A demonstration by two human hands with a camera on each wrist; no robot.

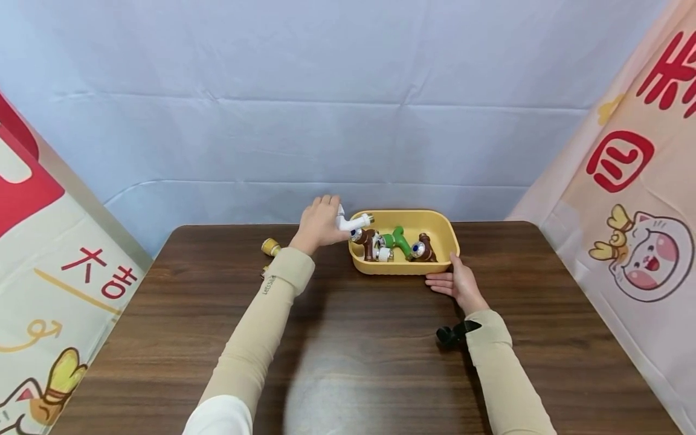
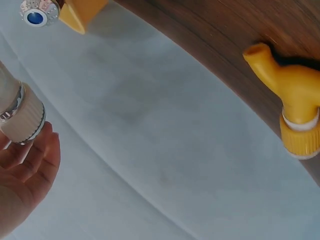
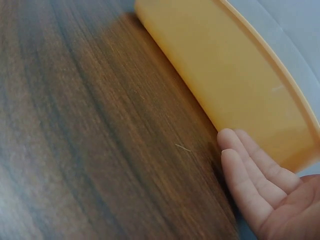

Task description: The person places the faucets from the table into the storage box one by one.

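My left hand (image 1: 319, 223) grips a white tap (image 1: 353, 223), its threaded brass end pointing right over the left side of a yellow basin (image 1: 447, 232). In the left wrist view the tap's ribbed white collar (image 2: 25, 117) shows at the curled fingers. Inside the basin lie a green tap (image 1: 401, 241), brown taps (image 1: 426, 248) with blue-centred knobs, and a white ribbed piece (image 1: 384, 254). My right hand (image 1: 462, 284) rests at the basin's front right corner, thumb near the rim. Its straight fingers (image 3: 250, 170) lie along the lower outer wall.
Yellow taps (image 1: 270, 246) lie on the wooden table (image 1: 375, 338) left of the basin, partly behind the left sleeve. One yellow tap (image 2: 295, 92) shows large in the left wrist view. A pale cloth backdrop (image 1: 348, 139) hangs right behind the table's far edge.
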